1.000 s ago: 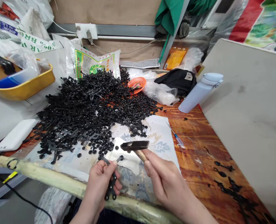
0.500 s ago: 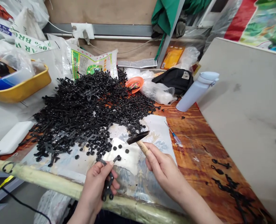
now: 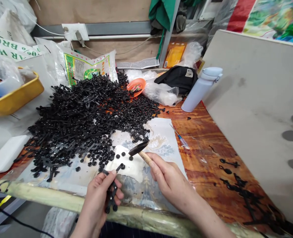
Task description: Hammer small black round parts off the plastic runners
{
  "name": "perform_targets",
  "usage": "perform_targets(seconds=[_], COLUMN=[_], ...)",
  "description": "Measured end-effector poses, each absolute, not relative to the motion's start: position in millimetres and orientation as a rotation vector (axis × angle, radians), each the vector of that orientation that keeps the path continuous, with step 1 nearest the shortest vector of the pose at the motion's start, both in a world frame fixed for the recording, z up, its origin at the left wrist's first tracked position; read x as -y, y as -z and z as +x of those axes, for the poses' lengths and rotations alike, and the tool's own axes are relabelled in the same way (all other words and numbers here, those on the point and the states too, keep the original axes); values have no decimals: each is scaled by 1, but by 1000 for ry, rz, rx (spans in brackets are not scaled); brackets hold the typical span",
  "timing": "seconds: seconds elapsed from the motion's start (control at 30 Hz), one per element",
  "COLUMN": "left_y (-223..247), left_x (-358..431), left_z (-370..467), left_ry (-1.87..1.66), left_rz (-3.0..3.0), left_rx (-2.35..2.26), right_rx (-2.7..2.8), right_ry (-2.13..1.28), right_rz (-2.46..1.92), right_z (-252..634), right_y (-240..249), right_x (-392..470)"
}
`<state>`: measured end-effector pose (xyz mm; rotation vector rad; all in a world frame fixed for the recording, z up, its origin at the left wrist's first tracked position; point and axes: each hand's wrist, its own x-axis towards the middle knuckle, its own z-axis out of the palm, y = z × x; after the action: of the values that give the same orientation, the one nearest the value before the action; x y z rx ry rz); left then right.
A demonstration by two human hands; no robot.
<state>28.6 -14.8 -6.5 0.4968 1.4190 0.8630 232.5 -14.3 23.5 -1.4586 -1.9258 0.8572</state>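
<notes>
My left hand point(image 3: 105, 191) is closed around several black linked strips point(image 3: 111, 198) with round knobs at their ends. Between its thumb and finger one strip sticks out, its knob point(image 3: 122, 166) over a white cloth point(image 3: 136, 169). My right hand point(image 3: 166, 175) grips the wooden handle of a hammer point(image 3: 139, 148). The hammer's dark head is raised a little above the cloth, to the right of the strip and apart from it. A few loose round black caps point(image 3: 123, 154) lie on the cloth.
A large heap of black parts point(image 3: 87, 109) covers the table's left and middle. A screwdriver point(image 3: 183, 140), a light-blue bottle point(image 3: 201, 89), an orange bowl point(image 3: 136, 87) and a black bag point(image 3: 178, 79) stand or lie around. More black pieces point(image 3: 242, 188) are at the right, beside a grey panel point(image 3: 255, 92).
The whole view has shifted, so things appear further left and slightly higher. Both hands keep the same holds, and the hammer is in nearly the same place over the cloth.
</notes>
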Motion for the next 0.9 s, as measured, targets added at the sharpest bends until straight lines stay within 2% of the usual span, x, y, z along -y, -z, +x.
perform_targets(seconds=[0.9], left_y=[5], left_x=[14], left_z=[30], left_ry=[-844], left_rz=[524], left_rx=[-1480], right_rx=[2040], right_ry=[-818], right_rz=[-1454], right_z=[226], right_y=[-17], right_x=[17])
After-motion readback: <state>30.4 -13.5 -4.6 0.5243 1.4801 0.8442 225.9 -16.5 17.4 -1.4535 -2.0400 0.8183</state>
